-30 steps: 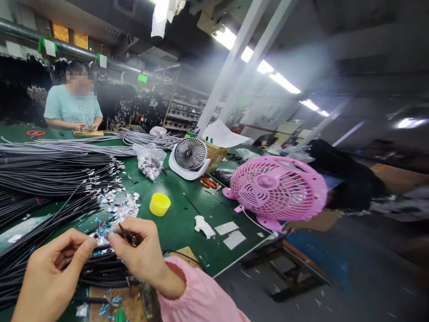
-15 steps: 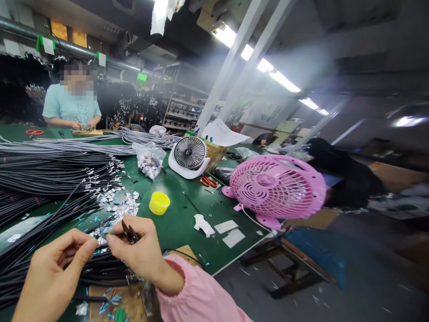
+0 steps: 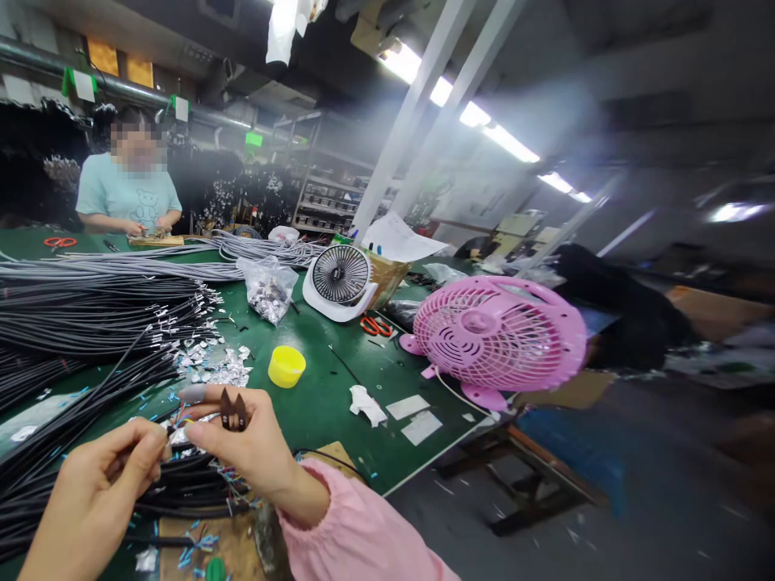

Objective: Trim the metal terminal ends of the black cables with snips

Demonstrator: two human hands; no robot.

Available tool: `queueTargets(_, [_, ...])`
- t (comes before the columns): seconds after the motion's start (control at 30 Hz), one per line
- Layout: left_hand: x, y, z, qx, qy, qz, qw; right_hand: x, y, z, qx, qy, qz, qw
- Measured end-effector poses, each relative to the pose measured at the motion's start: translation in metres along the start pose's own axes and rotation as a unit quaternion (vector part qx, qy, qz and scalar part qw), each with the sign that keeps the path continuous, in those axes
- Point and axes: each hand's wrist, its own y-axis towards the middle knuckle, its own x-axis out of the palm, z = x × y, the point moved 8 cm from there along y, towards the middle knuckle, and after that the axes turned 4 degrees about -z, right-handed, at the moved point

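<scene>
My left hand [image 3: 100,488] is closed in a pinch on the end of a black cable, mostly hidden by the fingers. Thin coloured wires [image 3: 182,417] stick out from it toward my right hand [image 3: 251,440]. Wire cutters [image 3: 233,410] are tucked in my right hand, their dark jaws pointing up and slightly parted. A grey cover sits on my right index fingertip, which is lifted apart from the thumb beside the wires. Under both hands lie more black cables [image 3: 187,496] with stripped ends, and scraps of silver foil [image 3: 224,369].
Bundled black cables [image 3: 90,319] and grey cables [image 3: 139,266] cover the table's left. A yellow cup [image 3: 286,367], small white fan [image 3: 340,278], pink fan [image 3: 500,335], orange scissors [image 3: 376,326] and plastic bag [image 3: 267,290] stand around. Another person [image 3: 130,186] works across the table.
My right index finger has lifted from the thumb, and the cutters' jaws have turned more upright. My left hand has shifted slightly left. The view has moved a little.
</scene>
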Motion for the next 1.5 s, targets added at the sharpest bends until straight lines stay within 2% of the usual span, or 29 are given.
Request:
queueTargets(0.13, [0.0,-0.004,0.004,0.039,-0.009,0.013,0.999,-0.001,0.003,0.004,-0.006,0.032,-0.002,0.999])
queueTargets(0.2, [0.001,-0.008,-0.001,0.055,-0.019,0.033,0.998,-0.004,0.003,0.002,-0.021,0.022,0.013,0.999])
queueTargets(0.33, [0.004,-0.017,-0.011,0.094,-0.011,0.087,0.992,-0.008,0.001,-0.002,-0.067,-0.06,0.043,0.995])
queueTargets(0.43, [-0.004,-0.02,0.0,0.142,0.02,0.144,0.979,-0.007,0.0,-0.002,-0.085,-0.124,0.047,0.987])
queueTargets(0.5, [-0.014,-0.016,0.007,0.137,0.037,0.165,0.976,-0.008,0.0,-0.004,-0.101,-0.129,0.047,0.985])
queueTargets(0.57, [-0.022,-0.006,0.009,0.118,0.059,0.158,0.979,-0.013,0.0,-0.011,-0.121,-0.115,0.062,0.984])
queueTargets(0.63, [-0.027,0.008,0.004,0.105,0.095,0.125,0.982,-0.024,0.0,-0.02,-0.143,-0.098,0.103,0.979])
queueTargets(0.77, [-0.035,0.034,-0.022,0.108,0.231,0.088,0.963,-0.044,0.003,-0.03,-0.178,-0.06,0.168,0.968])
queueTargets(0.93, [-0.055,0.058,-0.058,0.113,0.363,0.084,0.921,-0.038,0.015,-0.025,-0.186,-0.092,0.125,0.97])
queueTargets(1.03, [-0.069,0.063,-0.064,0.124,0.391,0.088,0.908,-0.036,0.019,-0.024,-0.181,-0.115,0.114,0.97])
queueTargets(1.13, [-0.085,0.058,-0.049,0.15,0.388,0.139,0.899,-0.033,0.018,-0.026,-0.177,-0.143,0.106,0.968])
queueTargets(1.23, [-0.09,0.046,-0.016,0.186,0.352,0.208,0.893,-0.026,0.015,-0.028,-0.18,-0.18,0.085,0.963])
queueTargets(1.3, [-0.077,0.039,0.009,0.224,0.317,0.205,0.898,-0.02,0.013,-0.027,-0.182,-0.203,0.076,0.959])
queueTargets(1.4, [-0.045,0.032,0.042,0.281,0.271,0.162,0.906,-0.015,0.01,-0.024,-0.186,-0.227,0.079,0.953])
queueTargets(1.5, [-0.023,0.025,0.06,0.316,0.234,0.148,0.907,-0.015,0.006,-0.026,-0.198,-0.235,0.102,0.946])
